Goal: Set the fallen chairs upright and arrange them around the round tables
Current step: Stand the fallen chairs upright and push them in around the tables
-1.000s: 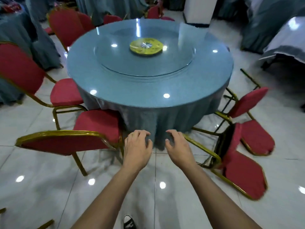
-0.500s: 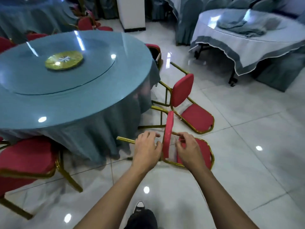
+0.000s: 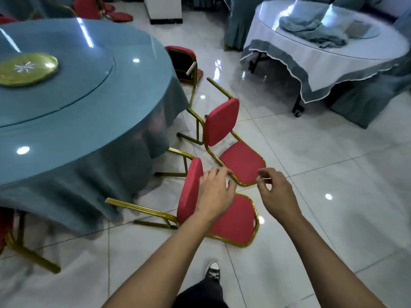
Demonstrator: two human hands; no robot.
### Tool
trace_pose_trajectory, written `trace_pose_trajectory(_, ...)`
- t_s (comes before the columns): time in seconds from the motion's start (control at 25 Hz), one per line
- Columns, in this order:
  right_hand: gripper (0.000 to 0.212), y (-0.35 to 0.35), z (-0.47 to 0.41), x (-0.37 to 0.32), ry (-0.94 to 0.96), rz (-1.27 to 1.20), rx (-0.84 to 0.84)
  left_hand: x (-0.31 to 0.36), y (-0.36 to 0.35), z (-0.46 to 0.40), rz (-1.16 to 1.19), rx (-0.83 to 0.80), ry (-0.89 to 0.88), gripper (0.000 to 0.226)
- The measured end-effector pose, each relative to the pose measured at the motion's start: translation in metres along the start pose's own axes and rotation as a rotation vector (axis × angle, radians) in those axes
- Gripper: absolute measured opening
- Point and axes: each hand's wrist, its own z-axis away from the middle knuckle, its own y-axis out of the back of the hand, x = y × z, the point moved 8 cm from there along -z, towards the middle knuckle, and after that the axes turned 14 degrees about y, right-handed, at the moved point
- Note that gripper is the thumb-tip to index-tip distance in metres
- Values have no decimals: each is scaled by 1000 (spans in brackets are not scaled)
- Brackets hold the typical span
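Two red-cushioned chairs with gold frames are seen lying on their backs on the white tiled floor beside a round table (image 3: 84,121) draped in blue cloth. The nearer fallen chair (image 3: 231,218) rests with its backrest flat on the tiles and its seat cushion standing on edge, legs pointing toward the table. The left hand (image 3: 213,194) is held directly over this chair, just right of the upturned seat cushion, fingers loosely spread and bent; whether it touches the cushion cannot be told. The right hand (image 3: 275,192) is held farther right, above the tiles just beyond the backrest's edge, its thumb and fingers drawn into a light pinch with nothing seen between them. Its fingertips appear next to the gold rim of the second fallen chair (image 3: 222,123), which lies just beyond the first in the same posture. A third chair (image 3: 182,61) is glimpsed tipped over at the table's far edge. A yellow disc (image 3: 26,68) is set at the centre of the glass turntable. A second table (image 3: 329,52), covered in white cloth with a crumpled blue cloth on top, is seen well apart at the upper right. A black sneaker (image 3: 213,272) is visible at the bottom.
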Motion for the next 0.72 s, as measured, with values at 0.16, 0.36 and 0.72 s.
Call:
trace_pose_trajectory(0.16, 24, 29, -66, 36, 34, 6, -30, 56, -27, -55, 16, -1, 14, 27)
trace_pose_trajectory(0.36, 25, 19, -150, 73, 98, -18, -144, 79, -44, -117, 17, 71, 94, 28)
trace_pose_trajectory(0.72, 29, -72, -291, 152, 431, -31, -666, 46, -128, -180, 90, 381, 652, 26)
